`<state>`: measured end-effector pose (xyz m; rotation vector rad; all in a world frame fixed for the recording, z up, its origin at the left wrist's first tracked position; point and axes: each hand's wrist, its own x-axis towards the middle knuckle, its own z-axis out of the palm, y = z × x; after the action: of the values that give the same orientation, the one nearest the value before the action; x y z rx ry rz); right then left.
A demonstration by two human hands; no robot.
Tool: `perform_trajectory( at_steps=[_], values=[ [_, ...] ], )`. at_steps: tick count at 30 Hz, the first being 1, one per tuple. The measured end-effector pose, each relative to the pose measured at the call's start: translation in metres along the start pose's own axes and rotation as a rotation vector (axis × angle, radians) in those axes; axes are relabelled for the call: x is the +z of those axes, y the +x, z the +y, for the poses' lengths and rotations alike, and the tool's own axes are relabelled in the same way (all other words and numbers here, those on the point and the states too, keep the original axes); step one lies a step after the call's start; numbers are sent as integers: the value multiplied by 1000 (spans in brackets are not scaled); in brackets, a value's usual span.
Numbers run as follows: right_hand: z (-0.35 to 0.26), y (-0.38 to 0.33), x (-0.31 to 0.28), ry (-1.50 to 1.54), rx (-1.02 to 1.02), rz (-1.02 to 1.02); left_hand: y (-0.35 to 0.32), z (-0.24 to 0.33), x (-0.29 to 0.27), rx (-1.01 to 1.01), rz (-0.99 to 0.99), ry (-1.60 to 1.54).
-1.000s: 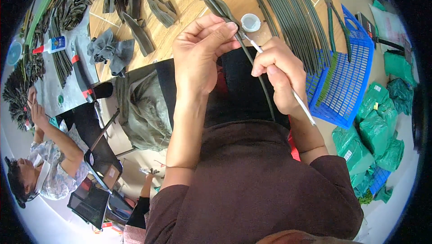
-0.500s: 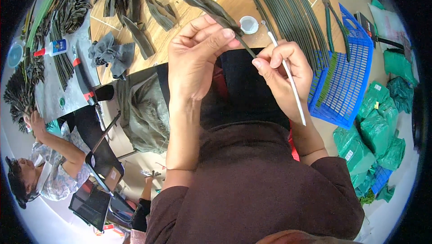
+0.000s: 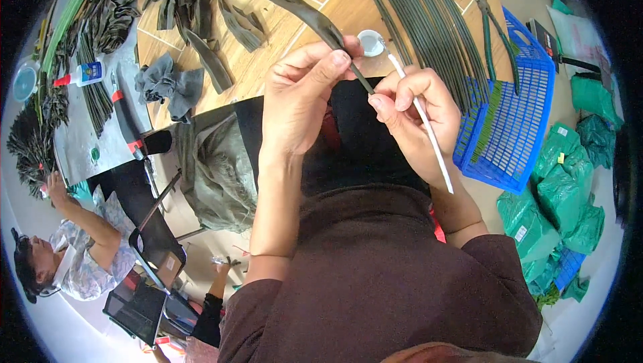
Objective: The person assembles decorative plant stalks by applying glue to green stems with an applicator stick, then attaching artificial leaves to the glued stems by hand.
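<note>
We see a matt, cloth-like surface on the dark leaf (image 3: 311, 18) and a smooth, plastic-looking finish on the white stick (image 3: 428, 128). We find smooth wood grain on the tabletop (image 3: 258, 71), a dull finish on the dark rods (image 3: 429, 21), and metal at the head of the pliers (image 3: 483, 5). We also note hard blue plastic in the basket (image 3: 512, 142), glossy crinkled plastic on the green bags (image 3: 562, 192), and matt cloth in the brown shirt (image 3: 402, 282)

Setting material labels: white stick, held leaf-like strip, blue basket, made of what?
White stick: likely plastic, satin; evenly white, slim, smooth.
Leaf-like strip: fabric or thin plastic perhaps, mostly matte; soft curling folds, can't settle which.
Blue basket: probably moulded plastic, slight sheen; uniform colour, regular lattice.
</note>
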<state>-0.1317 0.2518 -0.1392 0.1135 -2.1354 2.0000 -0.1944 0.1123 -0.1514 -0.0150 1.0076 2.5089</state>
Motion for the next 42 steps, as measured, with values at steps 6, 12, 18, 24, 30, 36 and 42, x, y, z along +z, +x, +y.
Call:
perform_trajectory(
  at_steps=[6, 12, 18, 24, 30, 36, 42],
  values=[
    [-11, -2, 18, 44, 49, 30, -6, 9, -6, 95, -20, 24],
    [-30, -1, 37, -134, -79, 71, -24, 37, -2, 128, -39, 330],
    [-49, -3, 49, -200, -169, 113, -41, 71, 6, 152, 60, 670],
    [-58, -3, 50, -245, -161, 156, -29, 98, -10, 430, 469, 1087],
    [-62, 3, 45, -301, -189, 141, -13, 101, -13, 448, 790, 1660],
    [-62, 5, 39, -206, -119, 137, -12, 105, -6, 375, 771, 1340],
    [-71, 2, 40, -15, -22, 125, -24, 100, -6, 391, 405, 432]
  ],
)
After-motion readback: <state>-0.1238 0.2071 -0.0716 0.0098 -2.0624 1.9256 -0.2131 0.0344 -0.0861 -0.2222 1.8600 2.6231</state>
